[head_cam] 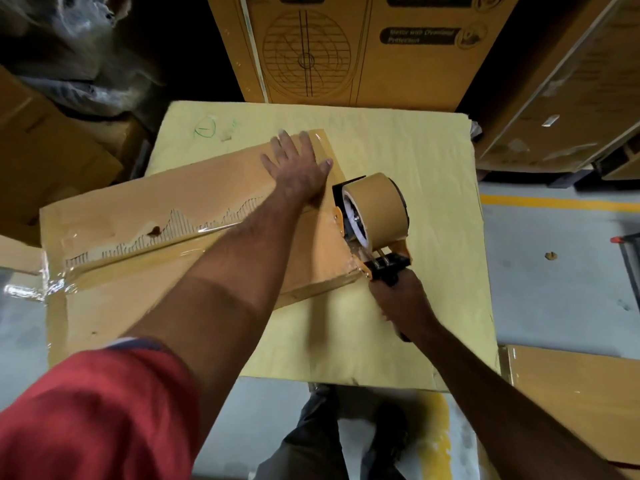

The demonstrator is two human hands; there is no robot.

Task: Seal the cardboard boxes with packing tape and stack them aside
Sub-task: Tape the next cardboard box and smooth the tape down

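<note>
A long flat cardboard box [131, 271] lies slanted across a yellow-covered table [398, 143], its torn top seam covered with clear tape. My left hand [296, 164] presses flat on the box's far right end with fingers spread. My right hand [401, 299] grips the black handle of a tape dispenser [375, 213] that carries a brown tape roll. The dispenser sits against the box's right end, at its near corner.
A tall printed fan carton [363, 46] stands behind the table. More cartons are stacked at the right [561, 98] and left [45, 157], with crumpled plastic wrap [79, 46] at upper left. Another box [571, 396] lies at lower right. Grey floor with a yellow line [554, 204].
</note>
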